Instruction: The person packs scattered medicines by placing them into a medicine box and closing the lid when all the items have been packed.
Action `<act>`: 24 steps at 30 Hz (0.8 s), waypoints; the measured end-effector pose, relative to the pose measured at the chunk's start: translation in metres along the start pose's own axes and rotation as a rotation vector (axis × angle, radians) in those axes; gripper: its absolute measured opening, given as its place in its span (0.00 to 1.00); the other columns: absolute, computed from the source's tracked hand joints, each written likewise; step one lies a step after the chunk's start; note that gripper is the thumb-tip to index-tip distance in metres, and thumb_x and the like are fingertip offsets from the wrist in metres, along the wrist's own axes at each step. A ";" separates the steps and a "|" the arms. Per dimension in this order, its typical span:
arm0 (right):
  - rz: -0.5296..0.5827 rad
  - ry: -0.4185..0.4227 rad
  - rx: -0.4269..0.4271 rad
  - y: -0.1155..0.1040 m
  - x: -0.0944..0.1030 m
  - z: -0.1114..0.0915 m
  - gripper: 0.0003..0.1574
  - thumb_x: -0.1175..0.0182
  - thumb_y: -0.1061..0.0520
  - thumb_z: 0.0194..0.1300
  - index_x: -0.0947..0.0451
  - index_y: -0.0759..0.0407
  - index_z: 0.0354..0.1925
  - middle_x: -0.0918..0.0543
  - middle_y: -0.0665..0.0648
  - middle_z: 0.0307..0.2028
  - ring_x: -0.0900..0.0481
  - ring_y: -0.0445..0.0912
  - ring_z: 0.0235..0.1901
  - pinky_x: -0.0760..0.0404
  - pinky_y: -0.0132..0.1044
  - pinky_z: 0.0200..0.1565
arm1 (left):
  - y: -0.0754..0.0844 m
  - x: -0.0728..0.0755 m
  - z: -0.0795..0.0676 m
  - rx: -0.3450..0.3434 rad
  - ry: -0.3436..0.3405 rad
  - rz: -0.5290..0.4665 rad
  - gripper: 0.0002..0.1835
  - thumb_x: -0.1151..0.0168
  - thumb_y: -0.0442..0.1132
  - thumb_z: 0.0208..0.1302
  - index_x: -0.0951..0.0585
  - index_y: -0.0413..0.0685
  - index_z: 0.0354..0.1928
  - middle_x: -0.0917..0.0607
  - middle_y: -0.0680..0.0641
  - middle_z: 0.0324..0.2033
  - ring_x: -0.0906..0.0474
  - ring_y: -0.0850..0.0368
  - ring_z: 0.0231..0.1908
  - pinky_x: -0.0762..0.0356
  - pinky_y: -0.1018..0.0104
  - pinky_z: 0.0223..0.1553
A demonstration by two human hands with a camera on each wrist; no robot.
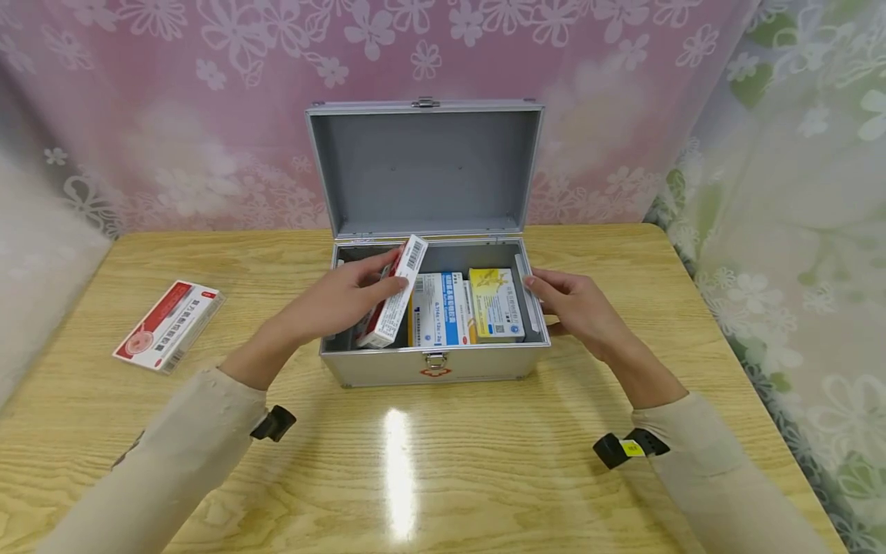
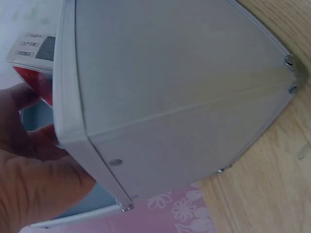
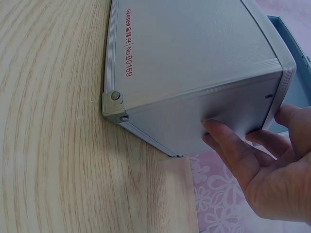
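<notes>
A silver metal first-aid case (image 1: 388, 366) stands with its lid (image 1: 425, 169) up. My left hand (image 1: 335, 298) pinches a red and white medicine box (image 1: 401, 296) between thumb and fingers. That box is tilted, its lower end inside the case at the left. In the left wrist view the case wall covers much of the medicine box (image 2: 33, 46). My right hand (image 1: 580, 312) grips the right wall of the case, thumb at the rim and fingers against the outside (image 3: 233, 150). Beside the held box, a blue and white box (image 1: 438, 308) and a yellow and white box (image 1: 497, 304) stand inside.
On the wooden table (image 1: 471, 462), left of the case, lies another red and white medicine box (image 1: 168, 326). A pink floral curtain (image 1: 208, 154) hangs behind the table, with a pale green floral one (image 1: 803, 231) at the right.
</notes>
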State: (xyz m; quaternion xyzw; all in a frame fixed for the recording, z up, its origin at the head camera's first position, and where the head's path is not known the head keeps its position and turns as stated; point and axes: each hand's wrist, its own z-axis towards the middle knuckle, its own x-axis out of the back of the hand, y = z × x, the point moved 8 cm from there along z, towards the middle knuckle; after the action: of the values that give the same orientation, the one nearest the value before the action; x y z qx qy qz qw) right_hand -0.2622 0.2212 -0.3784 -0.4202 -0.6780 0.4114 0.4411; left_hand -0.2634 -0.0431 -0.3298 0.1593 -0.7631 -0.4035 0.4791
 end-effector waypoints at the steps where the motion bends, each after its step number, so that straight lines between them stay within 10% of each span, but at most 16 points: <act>1: 0.001 0.000 -0.002 0.000 0.000 0.000 0.38 0.49 0.40 0.61 0.42 0.54 0.64 0.28 0.63 0.51 0.24 0.52 0.45 0.22 0.46 0.37 | -0.001 -0.001 0.002 0.023 -0.006 0.037 0.34 0.55 0.61 0.61 0.49 0.63 0.67 0.22 0.49 0.34 0.26 0.52 0.27 0.31 0.63 0.26; 15: 0.015 0.011 -0.009 0.002 0.000 0.000 0.39 0.49 0.40 0.61 0.42 0.56 0.64 0.28 0.64 0.51 0.24 0.53 0.45 0.22 0.46 0.37 | 0.004 -0.023 0.015 0.204 0.134 0.748 0.35 0.56 0.55 0.62 0.41 0.37 0.63 0.32 0.27 0.49 0.28 0.36 0.41 0.25 0.49 0.35; 24: 0.015 0.001 -0.008 0.002 -0.001 0.000 0.38 0.48 0.40 0.61 0.41 0.56 0.64 0.28 0.63 0.52 0.24 0.52 0.46 0.22 0.46 0.37 | 0.003 -0.030 0.021 0.255 0.171 0.939 0.33 0.54 0.51 0.61 0.35 0.26 0.56 0.32 0.20 0.47 0.30 0.32 0.42 0.24 0.51 0.33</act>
State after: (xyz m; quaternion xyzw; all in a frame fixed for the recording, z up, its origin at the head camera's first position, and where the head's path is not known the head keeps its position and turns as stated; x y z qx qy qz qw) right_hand -0.2619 0.2209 -0.3805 -0.4271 -0.6762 0.4117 0.4368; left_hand -0.2663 -0.0126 -0.3503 -0.1122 -0.7537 -0.0329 0.6467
